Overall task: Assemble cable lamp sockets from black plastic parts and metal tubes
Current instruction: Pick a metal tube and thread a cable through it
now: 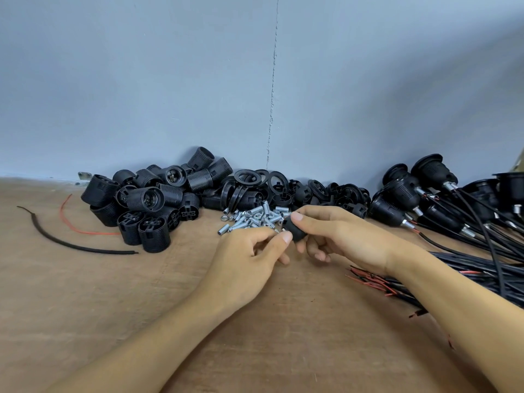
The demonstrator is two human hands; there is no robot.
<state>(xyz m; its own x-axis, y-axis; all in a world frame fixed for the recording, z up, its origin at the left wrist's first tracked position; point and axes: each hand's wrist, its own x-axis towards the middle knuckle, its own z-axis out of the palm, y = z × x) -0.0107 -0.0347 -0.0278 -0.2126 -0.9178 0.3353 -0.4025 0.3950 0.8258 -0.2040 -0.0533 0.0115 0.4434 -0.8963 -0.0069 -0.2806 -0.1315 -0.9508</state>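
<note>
Head view: right hand (341, 236) pinches black cap (296, 233), axis unclear; left hand (249, 259) curled against it

Even soft light, faint shadows, sharp centre, wide-angle bending at edges

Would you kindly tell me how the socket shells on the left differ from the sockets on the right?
The left socket shells are bare, without cables; the right sockets each carry a metal tube and black cable. The shells lie jumbled every way; the right sockets lie roughly parallel. Both are black plastic.
</note>
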